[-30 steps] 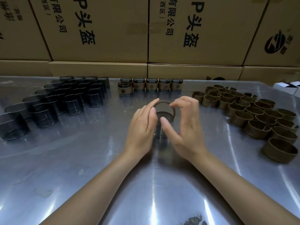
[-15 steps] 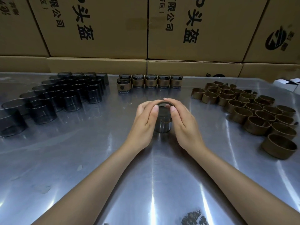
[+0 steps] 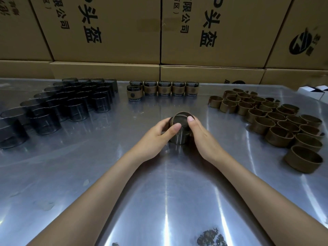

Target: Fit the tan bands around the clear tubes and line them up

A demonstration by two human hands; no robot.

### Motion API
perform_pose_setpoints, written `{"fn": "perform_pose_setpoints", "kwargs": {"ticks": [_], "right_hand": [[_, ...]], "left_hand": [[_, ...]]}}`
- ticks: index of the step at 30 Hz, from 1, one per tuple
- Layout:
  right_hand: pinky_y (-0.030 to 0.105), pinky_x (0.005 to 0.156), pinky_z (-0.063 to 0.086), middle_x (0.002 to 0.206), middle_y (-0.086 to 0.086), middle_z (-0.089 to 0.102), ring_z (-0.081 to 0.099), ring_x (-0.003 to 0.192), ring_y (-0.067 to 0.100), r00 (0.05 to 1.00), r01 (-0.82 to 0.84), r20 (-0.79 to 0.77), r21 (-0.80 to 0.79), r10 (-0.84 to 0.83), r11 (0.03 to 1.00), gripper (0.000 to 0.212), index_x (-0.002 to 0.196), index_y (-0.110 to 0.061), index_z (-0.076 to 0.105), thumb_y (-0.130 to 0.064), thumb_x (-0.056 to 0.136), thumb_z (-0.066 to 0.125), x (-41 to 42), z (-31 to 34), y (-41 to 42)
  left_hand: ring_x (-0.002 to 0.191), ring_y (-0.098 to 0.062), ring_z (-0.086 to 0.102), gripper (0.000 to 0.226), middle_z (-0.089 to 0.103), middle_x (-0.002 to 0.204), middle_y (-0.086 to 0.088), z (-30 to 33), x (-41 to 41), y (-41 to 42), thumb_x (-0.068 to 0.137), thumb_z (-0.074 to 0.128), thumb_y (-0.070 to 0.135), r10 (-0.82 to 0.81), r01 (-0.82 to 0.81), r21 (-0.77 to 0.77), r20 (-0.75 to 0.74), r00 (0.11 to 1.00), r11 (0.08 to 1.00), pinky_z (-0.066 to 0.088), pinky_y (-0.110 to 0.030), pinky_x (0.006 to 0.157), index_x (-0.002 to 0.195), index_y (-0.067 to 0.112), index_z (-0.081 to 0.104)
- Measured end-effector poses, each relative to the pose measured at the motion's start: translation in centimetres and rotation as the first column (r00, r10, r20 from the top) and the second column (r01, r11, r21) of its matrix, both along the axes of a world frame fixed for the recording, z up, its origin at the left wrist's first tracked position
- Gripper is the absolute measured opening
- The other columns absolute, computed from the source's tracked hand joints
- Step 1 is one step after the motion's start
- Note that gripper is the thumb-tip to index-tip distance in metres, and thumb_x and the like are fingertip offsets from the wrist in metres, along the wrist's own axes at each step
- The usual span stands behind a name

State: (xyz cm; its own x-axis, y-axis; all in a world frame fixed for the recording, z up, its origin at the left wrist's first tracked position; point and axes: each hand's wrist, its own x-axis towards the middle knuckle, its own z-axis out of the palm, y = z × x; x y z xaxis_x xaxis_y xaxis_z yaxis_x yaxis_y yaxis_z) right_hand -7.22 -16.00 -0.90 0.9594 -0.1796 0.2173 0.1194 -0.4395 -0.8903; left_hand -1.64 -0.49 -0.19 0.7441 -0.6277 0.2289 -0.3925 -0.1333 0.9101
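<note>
A clear smoky tube (image 3: 179,137) stands on the metal table (image 3: 124,201) at the centre. A tan band (image 3: 182,114) sits round its upper part. My left hand (image 3: 158,135) grips the tube and band from the left, thumb across the front. From the right, my right hand (image 3: 200,135) grips them with its thumb on the rim. Several bare tubes (image 3: 76,109) stand at the left. A pile of loose tan bands (image 3: 276,121) lies at the right. Several banded tubes (image 3: 165,88) stand in a row at the back.
Stacked cardboard boxes (image 3: 110,32) form a wall along the table's far edge. Small white boxes (image 3: 308,89) sit at the far right corner. A dark smudge (image 3: 211,237) marks the near table edge.
The band, held tilted over the tube a second ago, now sits round the tube's top. Both hands have closed in and lowered around it, thumbs now at the front.
</note>
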Motion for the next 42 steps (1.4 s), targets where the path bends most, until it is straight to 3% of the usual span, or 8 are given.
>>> {"fn": "perform_pose_setpoints", "kwargs": {"ticks": [5,8,14,19,22,34,39,42], "right_hand": [[0.043,0.122,0.010,0.160,-0.014,0.020,0.012,0.149,0.012,0.981,-0.110,-0.177,-0.167,0.080,0.980,0.067,0.154,-0.035,0.012,-0.066,0.095,0.016,-0.3,0.0,-1.5],[0.043,0.120,0.014,0.152,-0.015,0.034,0.026,0.144,0.010,0.987,-0.107,-0.140,-0.178,0.082,0.978,0.059,0.150,-0.035,0.024,-0.061,0.098,0.012,-0.4,0.0,-1.1],[0.041,0.117,0.027,0.146,0.002,0.042,0.040,0.135,0.012,0.991,-0.084,-0.093,0.121,0.095,0.989,0.063,0.144,-0.019,0.035,-0.057,0.098,0.016,0.0,0.3,0.6],[0.042,0.104,0.045,0.125,0.013,0.062,0.060,0.116,0.020,0.999,-0.043,-0.004,0.382,0.048,0.923,0.054,0.136,-0.011,0.042,-0.047,0.102,0.021,-0.4,0.9,2.6],[0.042,0.102,0.047,0.119,0.011,0.066,0.063,0.111,0.019,1.000,-0.005,0.022,0.445,-0.005,0.896,0.051,0.133,-0.011,0.048,-0.045,0.102,0.026,-0.8,1.1,3.0],[0.032,0.092,0.050,0.111,-0.001,0.067,0.062,0.103,0.008,0.993,-0.002,0.095,0.568,-0.063,0.823,0.025,0.103,-0.024,0.065,-0.033,0.102,0.041,-1.2,1.7,3.1],[0.026,0.082,0.052,0.109,0.000,0.066,0.061,0.102,0.009,0.994,-0.032,0.107,0.575,-0.037,0.818,0.024,0.107,-0.020,0.064,-0.025,0.102,0.041,-1.1,1.7,2.9],[0.028,0.086,0.050,0.115,0.000,0.068,0.061,0.111,0.013,0.991,-0.040,0.126,0.589,-0.043,0.807,0.026,0.112,-0.022,0.065,-0.023,0.102,0.042,-1.1,1.8,2.5]], "left_hand": [[0.113,0.000,0.058,0.064,0.064,0.122,0.008,0.2,0.1,0.1,0.082,0.043,0.056,0.014,-0.014,0.007,-0.007,1.000,1.000,0.041,-0.013,0.098,0.130,0.017,0.056],[0.112,0.009,0.055,0.058,0.063,0.121,0.014,0.3,-0.3,0.1,0.083,0.040,0.056,0.010,-0.010,0.007,-0.009,1.000,1.000,0.038,-0.006,0.095,0.128,0.022,0.057],[0.135,-0.010,0.041,0.060,0.054,0.136,0.005,0.2,-1.6,-0.9,0.090,0.025,0.066,0.063,-0.070,-0.102,-0.066,0.996,0.992,0.028,-0.037,0.116,0.131,0.033,0.052],[0.132,-0.023,0.046,0.048,0.060,0.129,0.003,0.5,-2.7,-1.5,0.083,0.032,0.072,0.122,-0.165,-0.242,-0.184,0.975,0.956,0.034,-0.051,0.112,0.115,0.045,0.057],[0.128,-0.022,0.051,0.068,0.058,0.132,-0.002,0.6,-2.8,-1.6,0.076,0.038,0.076,0.158,-0.219,-0.289,-0.220,0.963,0.932,0.037,-0.050,0.110,0.125,0.031,0.056],[0.100,-0.012,0.067,0.032,0.072,0.100,0.005,0.6,-2.9,-1.5,0.096,0.041,0.054,0.252,-0.345,-0.353,-0.285,0.925,0.870,0.052,-0.041,0.093,0.100,0.031,0.064],[0.103,-0.020,0.067,0.040,0.071,0.105,-0.001,0.7,-2.7,-1.4,0.082,0.045,0.058,0.212,-0.323,-0.364,-0.312,0.926,0.874,0.051,-0.047,0.095,0.103,0.028,0.065],[0.109,-0.022,0.064,0.037,0.068,0.114,-0.005,0.8,-2.4,-1.4,0.088,0.050,0.053,0.139,-0.279,-0.369,-0.363,0.921,0.886,0.054,-0.037,0.087,0.109,0.025,0.060]]}}
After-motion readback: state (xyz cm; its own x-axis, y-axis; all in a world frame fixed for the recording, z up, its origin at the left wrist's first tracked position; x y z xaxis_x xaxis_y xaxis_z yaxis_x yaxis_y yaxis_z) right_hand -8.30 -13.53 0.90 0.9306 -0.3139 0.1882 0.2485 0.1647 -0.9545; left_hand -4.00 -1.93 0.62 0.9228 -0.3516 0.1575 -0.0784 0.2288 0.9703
